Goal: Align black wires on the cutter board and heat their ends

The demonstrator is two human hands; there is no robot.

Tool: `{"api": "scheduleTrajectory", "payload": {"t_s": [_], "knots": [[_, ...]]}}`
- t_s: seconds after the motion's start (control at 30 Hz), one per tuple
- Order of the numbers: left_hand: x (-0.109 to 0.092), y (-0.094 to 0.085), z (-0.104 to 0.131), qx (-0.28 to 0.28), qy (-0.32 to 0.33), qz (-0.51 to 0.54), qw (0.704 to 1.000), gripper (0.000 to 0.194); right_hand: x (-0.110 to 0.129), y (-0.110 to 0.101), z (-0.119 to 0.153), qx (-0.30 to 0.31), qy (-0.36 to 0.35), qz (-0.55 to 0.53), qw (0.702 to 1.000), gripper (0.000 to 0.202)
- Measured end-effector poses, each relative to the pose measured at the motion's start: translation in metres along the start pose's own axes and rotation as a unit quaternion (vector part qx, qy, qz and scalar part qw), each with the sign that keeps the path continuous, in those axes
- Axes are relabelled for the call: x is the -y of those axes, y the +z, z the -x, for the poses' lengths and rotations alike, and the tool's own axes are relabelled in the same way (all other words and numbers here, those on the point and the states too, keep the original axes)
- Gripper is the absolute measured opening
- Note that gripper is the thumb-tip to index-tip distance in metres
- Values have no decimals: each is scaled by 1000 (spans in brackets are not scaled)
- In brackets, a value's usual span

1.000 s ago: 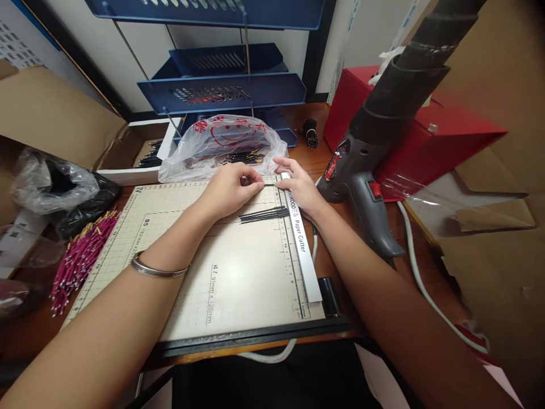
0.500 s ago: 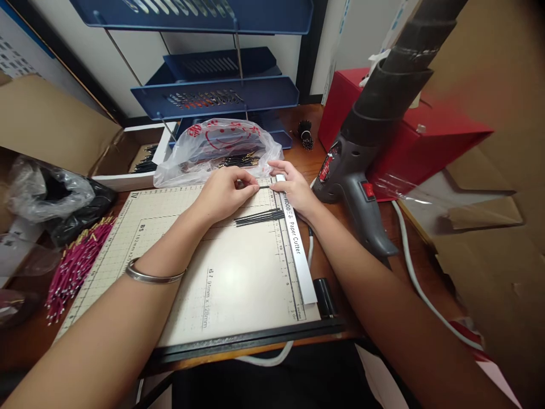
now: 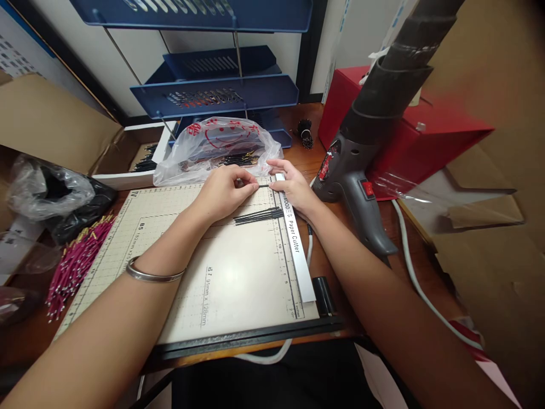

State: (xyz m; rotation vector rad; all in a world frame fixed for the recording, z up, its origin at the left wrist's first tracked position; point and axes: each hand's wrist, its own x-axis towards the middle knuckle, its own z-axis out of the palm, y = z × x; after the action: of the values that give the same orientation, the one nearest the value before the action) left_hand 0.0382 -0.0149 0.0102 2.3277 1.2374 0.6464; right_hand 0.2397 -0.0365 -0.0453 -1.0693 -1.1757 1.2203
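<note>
At the far end of the paper cutter's board point(image 3: 230, 267), a short thin black wire-like piece point(image 3: 264, 185) spans the space between my hands. Thumb and forefinger of my left hand point(image 3: 227, 190) are closed on its left end. My right hand point(image 3: 293, 187) rests over the top of the white blade guard point(image 3: 298, 255), its thumb on the piece's right end and its fingers bent behind. Nearer me, several thin black pieces point(image 3: 258, 215) lie side by side on the board, their right ends against the guard.
Pink pieces with gold ends point(image 3: 80, 261) are heaped left of the board. Behind it are a clear plastic bag point(image 3: 221, 142) with black pieces, a white box point(image 3: 123, 180) and blue shelves point(image 3: 213, 99). A heat gun point(image 3: 361, 170) and red box point(image 3: 443, 130) stand on the right.
Both hands keep nearly the same pose around the short black piece. The whole view has shifted very slightly; nothing else visibly differs.
</note>
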Motion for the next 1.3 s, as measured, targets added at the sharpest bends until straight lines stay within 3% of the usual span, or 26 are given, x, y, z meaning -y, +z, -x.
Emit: {"api": "scheduleTrajectory", "payload": {"t_s": [0.43, 1.3], "knots": [[-1, 0, 0, 1, 2, -4, 1000, 30, -1, 2, -6, -37, -5, 43, 998, 54], [6, -3, 0, 29, 39, -24, 999, 30, 2, 0, 0, -15, -7, 35, 999, 57]]}}
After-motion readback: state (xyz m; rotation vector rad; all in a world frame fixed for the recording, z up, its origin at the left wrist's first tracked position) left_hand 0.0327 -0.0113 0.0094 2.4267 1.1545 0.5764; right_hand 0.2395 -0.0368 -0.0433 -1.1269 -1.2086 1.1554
